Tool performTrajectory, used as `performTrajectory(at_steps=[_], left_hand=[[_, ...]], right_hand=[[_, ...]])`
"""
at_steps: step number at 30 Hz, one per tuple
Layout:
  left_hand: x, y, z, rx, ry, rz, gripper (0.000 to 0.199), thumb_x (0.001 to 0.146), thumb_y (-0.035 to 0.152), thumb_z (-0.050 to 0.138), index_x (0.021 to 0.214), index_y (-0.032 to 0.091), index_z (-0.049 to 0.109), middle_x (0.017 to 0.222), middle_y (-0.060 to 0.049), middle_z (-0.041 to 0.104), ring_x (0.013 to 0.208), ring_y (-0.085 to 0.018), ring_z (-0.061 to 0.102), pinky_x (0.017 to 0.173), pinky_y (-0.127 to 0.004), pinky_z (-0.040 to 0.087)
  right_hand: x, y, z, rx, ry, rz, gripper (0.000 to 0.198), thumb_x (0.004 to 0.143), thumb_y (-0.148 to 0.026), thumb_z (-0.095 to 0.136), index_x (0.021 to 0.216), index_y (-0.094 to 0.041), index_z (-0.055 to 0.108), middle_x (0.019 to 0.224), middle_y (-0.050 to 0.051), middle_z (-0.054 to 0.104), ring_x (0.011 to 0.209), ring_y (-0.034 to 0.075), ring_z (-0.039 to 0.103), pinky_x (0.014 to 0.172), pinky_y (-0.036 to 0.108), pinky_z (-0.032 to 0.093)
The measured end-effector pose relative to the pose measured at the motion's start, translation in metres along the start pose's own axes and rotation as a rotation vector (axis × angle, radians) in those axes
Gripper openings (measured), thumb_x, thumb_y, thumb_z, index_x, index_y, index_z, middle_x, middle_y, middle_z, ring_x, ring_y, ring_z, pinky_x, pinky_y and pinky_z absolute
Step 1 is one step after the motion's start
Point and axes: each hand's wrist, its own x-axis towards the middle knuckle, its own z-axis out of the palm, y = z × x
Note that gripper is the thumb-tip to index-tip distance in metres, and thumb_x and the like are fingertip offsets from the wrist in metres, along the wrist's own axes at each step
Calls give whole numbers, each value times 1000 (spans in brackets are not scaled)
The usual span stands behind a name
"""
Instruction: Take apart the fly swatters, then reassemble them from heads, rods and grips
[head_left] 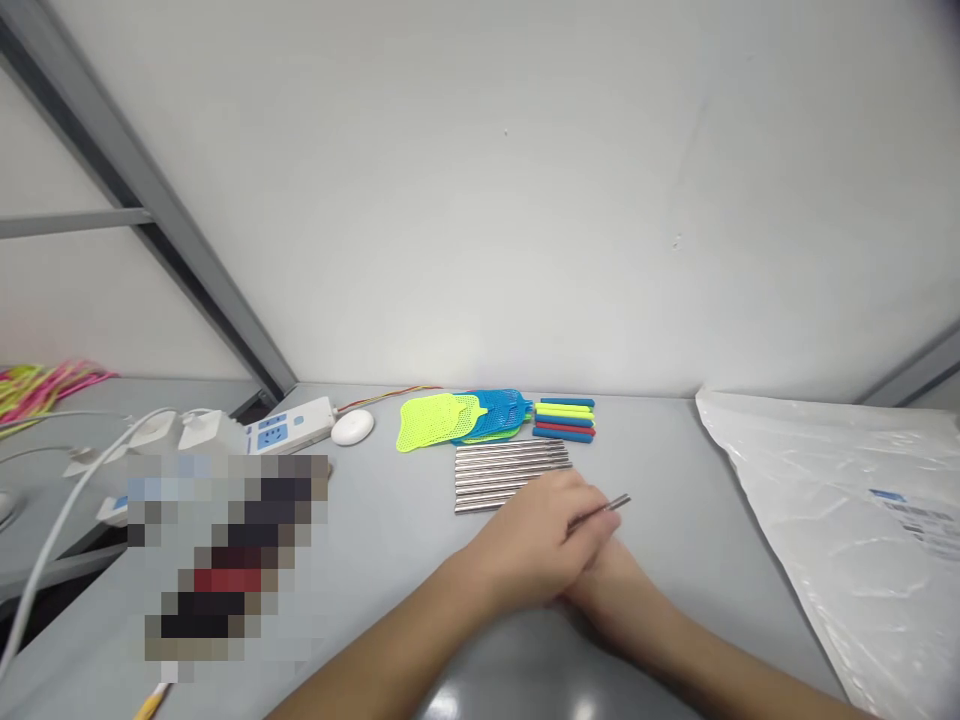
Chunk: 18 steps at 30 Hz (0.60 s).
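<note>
- Your left hand closes its fingers around a thin metal rod.
- Your right hand lies beneath; I cannot tell its fingers' grip.
- Beyond your fingers, more rods, mesh heads and coloured tubes lie grouped; no rod there looks joined yet.

Pinching a rod in the left grip, resting over the right grip (partly hidden beneath), just beside a row of metal rods on the grey worktop. Left of a white plastic bag; near yellow and blue mesh paddles and coloured tubes.
</note>
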Motion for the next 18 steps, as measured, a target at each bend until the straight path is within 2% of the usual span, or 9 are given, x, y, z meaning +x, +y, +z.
performTrajectory(at_steps=[3, 6, 10, 13, 15, 18], left_hand=[[1, -4, -6, 41, 100, 57, 26, 89, 28, 46, 80, 25, 71, 87, -7, 62, 83, -22, 55, 76, -32, 40], [0, -6, -7, 40, 122, 49, 28, 90, 29, 44, 91, 27, 72, 90, -7, 62, 82, -21, 56, 77, -32, 42], [-3, 2, -5, 4, 96, 1, 33, 93, 35, 38, 109, 28, 66, 93, -7, 63, 85, -23, 59, 78, -32, 41], [-4, 9, -11, 50, -7, -85, 33, 95, 39, 34, 104, 27, 63, 80, -3, 67, 84, -23, 60, 74, -31, 41], [-4, 11, -19, 201, -108, -132, 34, 96, 42, 30, 99, 25, 59, 78, -1, 67, 79, -22, 61, 69, -30, 40], [-1, 7, -34, 490, -163, -106, 36, 96, 46, 30, 92, 22, 57, 82, -2, 66, 75, -19, 60, 64, -27, 39]], right_hand=[[3, -7, -9, 238, 0, 228, 29, 88, -37, 43, 69, -19, 54, 53, 0, 52, 48, 12, 49, 46, 25, 40], [3, -13, -16, 415, 94, 347, 32, 83, -47, 55, 68, -19, 52, 53, -1, 53, 51, 12, 50, 51, 25, 41], [-2, -15, -23, 519, 179, 306, 32, 81, -49, 61, 72, -19, 54, 55, 0, 56, 54, 13, 52, 53, 25, 42], [-2, -14, -31, 540, 255, 231, 26, 81, -45, 63, 82, -19, 58, 58, -1, 57, 54, 13, 52, 54, 25, 43], [1, -12, -40, 499, 286, 221, 24, 78, -41, 68, 86, -20, 59, 60, -1, 58, 54, 12, 52, 54, 25, 44], [10, -5, -58, 455, 320, 208, 22, 78, -39, 69, 88, -21, 60, 61, -2, 58, 54, 11, 52, 54, 24, 43]])
